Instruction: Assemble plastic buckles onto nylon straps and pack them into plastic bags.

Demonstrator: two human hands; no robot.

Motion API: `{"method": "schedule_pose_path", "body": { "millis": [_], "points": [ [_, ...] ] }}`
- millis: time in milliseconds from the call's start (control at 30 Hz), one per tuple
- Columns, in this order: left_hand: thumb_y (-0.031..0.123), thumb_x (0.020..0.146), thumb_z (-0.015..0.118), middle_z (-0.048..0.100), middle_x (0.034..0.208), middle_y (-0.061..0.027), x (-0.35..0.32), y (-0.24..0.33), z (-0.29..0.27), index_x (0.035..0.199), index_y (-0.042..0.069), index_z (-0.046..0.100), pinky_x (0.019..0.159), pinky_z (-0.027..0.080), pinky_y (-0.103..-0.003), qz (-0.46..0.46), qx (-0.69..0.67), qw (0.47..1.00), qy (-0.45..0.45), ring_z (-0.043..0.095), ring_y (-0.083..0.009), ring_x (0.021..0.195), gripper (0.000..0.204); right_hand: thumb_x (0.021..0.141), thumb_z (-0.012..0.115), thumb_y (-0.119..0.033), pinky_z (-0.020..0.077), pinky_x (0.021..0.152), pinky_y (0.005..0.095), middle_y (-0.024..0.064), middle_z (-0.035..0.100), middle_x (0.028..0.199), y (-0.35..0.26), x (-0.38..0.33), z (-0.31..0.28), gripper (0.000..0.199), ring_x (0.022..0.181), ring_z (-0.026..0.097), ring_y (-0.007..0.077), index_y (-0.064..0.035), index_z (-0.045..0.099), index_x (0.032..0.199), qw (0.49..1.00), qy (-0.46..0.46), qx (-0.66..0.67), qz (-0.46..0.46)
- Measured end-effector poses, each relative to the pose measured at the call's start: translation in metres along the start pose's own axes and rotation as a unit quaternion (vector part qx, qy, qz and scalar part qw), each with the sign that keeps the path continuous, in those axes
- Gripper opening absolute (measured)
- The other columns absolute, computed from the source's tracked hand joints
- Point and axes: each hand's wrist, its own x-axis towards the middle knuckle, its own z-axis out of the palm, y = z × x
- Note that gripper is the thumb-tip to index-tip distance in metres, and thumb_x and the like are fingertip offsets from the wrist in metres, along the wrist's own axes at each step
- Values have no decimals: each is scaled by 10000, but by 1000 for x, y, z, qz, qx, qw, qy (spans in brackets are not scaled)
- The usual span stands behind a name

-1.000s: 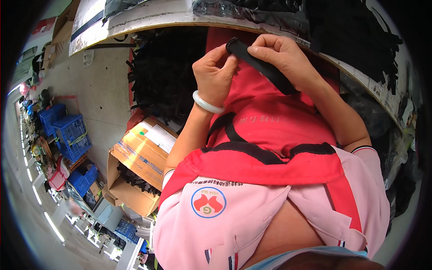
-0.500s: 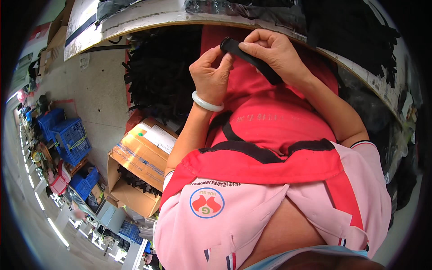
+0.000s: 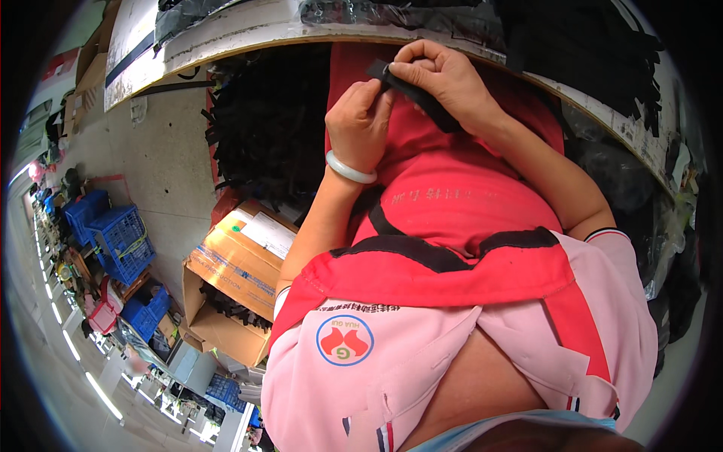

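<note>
Between my hands, above the red apron (image 3: 467, 188) on my lap, is a black fabric strip (image 3: 431, 104). My left hand (image 3: 357, 124), with a pale bangle (image 3: 351, 170) on its wrist, pinches the strip's far left end between thumb and fingers. My right hand (image 3: 450, 84) grips it just beside that, thumb on top and fingers curled. A short dark flap (image 3: 378, 69) of the strip sticks up past the fingertips. From my right hand the rest of the strip slants down toward the apron.
A worktable edge (image 3: 248, 47) curves across just beyond my hands. Black strips (image 3: 595, 56) lie on it at the right. Below hangs a dark heap of strips (image 3: 256, 135). An open cardboard box (image 3: 233, 264) stands left, with blue crates (image 3: 120, 237) farther off.
Both hands have moved slightly up toward the table edge. My right hand has shifted left along the strip, close to my left fingertips, and the strip's end now sticks up as a flap.
</note>
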Motion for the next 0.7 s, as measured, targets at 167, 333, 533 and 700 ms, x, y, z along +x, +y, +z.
{"method": "schedule_pose_path", "body": {
  "millis": [167, 333, 533, 700],
  "points": [
    [-12, 843, 655, 662, 850, -80, -3, 3, -1, 1017, -53, 651, 711, 496, -248, -107, -185, 977, -17, 622, -145, 756, 179, 898, 657, -205, 480, 717, 193, 17, 659, 871, -2, 6, -9, 249, 794, 598, 57, -11, 659, 1054, 997, -47, 37, 42],
    [140, 935, 589, 676, 983, -112, 5, -7, -11, 1146, -39, 612, 817, 533, -296, -366, -462, 806, -51, 659, -197, 914, 278, 875, 675, -164, 436, 688, 207, -28, 575, 905, 14, 8, -13, 156, 747, 520, 62, -41, 692, 971, 974, -5, -179, -140],
    [126, 938, 583, 673, 1023, -101, 12, -5, -9, 1163, -19, 603, 797, 540, -306, -349, -611, 707, -74, 658, -189, 893, 269, 847, 700, -104, 424, 687, 216, -25, 513, 978, 2, 1, -10, 112, 776, 500, 67, -45, 690, 942, 961, -24, -176, -212],
    [123, 913, 626, 684, 1005, -92, 10, -10, -7, 1109, -25, 644, 784, 531, -280, -344, -558, 751, -79, 655, -162, 859, 246, 858, 678, -68, 431, 705, 208, 1, 548, 979, -5, -9, -3, 106, 830, 525, 80, -33, 669, 958, 937, -30, -187, -293]
  ]
}}
